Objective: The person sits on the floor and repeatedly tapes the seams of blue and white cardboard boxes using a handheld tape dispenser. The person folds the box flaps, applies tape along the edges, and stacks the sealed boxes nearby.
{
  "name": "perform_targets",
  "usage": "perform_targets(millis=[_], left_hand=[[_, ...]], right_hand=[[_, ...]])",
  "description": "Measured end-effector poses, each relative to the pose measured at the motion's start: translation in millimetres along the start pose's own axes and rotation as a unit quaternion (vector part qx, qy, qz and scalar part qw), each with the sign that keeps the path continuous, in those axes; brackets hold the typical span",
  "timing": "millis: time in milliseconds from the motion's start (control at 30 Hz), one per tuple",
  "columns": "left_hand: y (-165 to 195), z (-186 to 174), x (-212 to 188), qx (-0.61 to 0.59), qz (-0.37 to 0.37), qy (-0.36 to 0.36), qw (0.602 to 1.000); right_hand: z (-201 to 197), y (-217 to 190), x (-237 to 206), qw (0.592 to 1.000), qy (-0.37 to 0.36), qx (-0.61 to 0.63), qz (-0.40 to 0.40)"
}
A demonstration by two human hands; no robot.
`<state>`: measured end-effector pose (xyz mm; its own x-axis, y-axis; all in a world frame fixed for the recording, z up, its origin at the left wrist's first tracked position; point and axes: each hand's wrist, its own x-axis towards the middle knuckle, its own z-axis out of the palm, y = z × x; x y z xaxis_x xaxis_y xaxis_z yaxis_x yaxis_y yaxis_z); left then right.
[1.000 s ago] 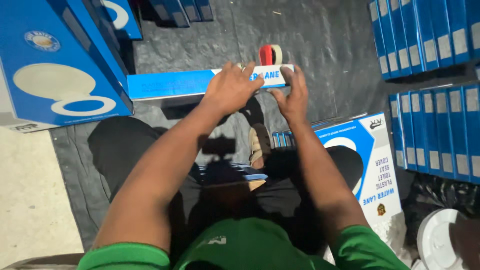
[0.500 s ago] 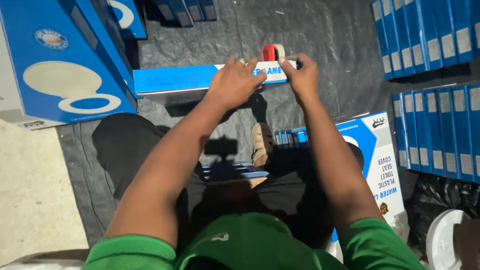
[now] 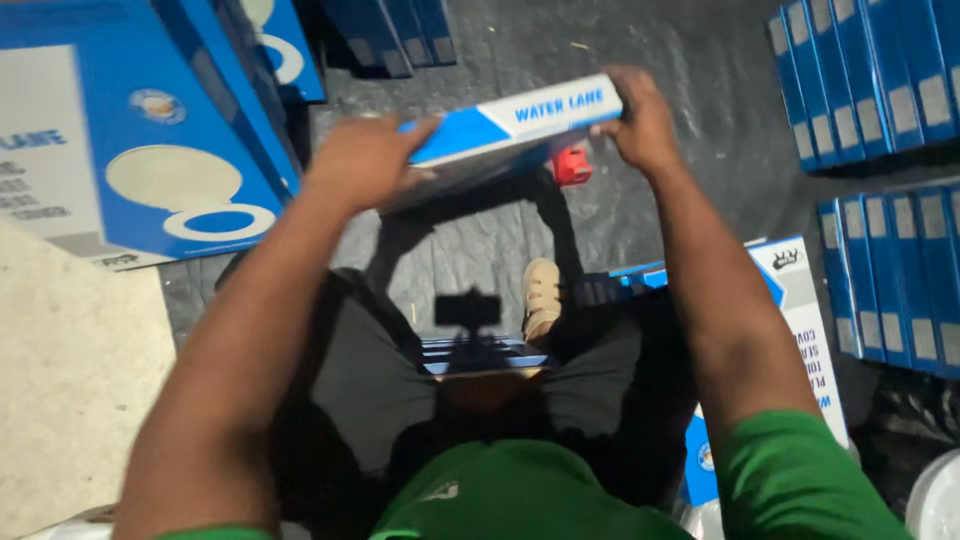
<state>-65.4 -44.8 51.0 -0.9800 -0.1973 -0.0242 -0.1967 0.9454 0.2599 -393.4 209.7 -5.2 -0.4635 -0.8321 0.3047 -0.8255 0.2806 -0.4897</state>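
A: So, biggest first. Dark grey plastic sheet (image 3: 480, 250) covered the floor. A large flat blue-and-white cardboard box with an oval seat picture (image 3: 130, 150) leaned at the upper left. Rows of upright blue cartons with grey labels (image 3: 880, 80) stood packed along the right edge, a second row just below them.

B: And the thing in hand?

A: A long flat blue-and-white carton (image 3: 510, 125) was held up off the floor at top centre, tilted, right end higher than the left. Left hand (image 3: 365, 160) gripped the left end, fingers wrapped over the top edge. Right hand (image 3: 640, 115) gripped the right end, fingers curled over that corner. Both were clenched on the carton, neither released.

B: Anything under it?

A: A small red tape dispenser (image 3: 572, 163) showed just below the carton's right end, near the right hand. Couldn't tell if it touched the carton or lay on the sheet.

B: Lower down?

A: Another blue-and-white box lying flat (image 3: 800, 300) sat beside the person's right leg, partly covered by the right forearm. Green shirt sleeves on both arms, dark trousers. A beige shoe (image 3: 541, 297) rested on the sheet between the knees, and a thin stack of blue carton edges (image 3: 485, 355) lay near it. Pale concrete slab (image 3: 70, 400) at the lower left, beyond the sheet's edge.
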Motion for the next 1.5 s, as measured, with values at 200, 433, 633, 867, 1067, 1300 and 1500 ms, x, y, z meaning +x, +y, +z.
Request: perform_targets(millis=[200, 433, 633, 867, 1067, 1300, 1500], left_hand=[[-12, 24, -11, 0.032, 0.012, 0.118, 0.992], [-17, 46, -6, -0.026, 0.011, 0.131, 0.991], [-26, 59, -9, -0.038, 0.014, 0.134, 0.99], [-27, 59, -9, -0.019, 0.028, 0.139, 0.99], [-26, 59, -11, -0.004, 0.041, 0.142, 0.989], [-26, 62, -16, 0.004, 0.024, 0.13, 0.991], [-24, 61, -15, -0.003, 0.019, 0.121, 0.992]], right_hand=[[18, 104, -13, 0.96, 0.06, 0.251, 0.11], [99, 204, -89, 0.785, -0.016, 0.277, 0.554], [166, 251, -86, 0.803, -0.04, 0.281, 0.524], [192, 273, -81, 0.848, -0.116, 0.326, 0.402], [174, 263, -68, 0.683, -0.057, 0.446, 0.576], [190, 281, -60, 0.802, -0.243, 0.156, 0.523], [209, 289, -63, 0.743, -0.282, 0.186, 0.578]])
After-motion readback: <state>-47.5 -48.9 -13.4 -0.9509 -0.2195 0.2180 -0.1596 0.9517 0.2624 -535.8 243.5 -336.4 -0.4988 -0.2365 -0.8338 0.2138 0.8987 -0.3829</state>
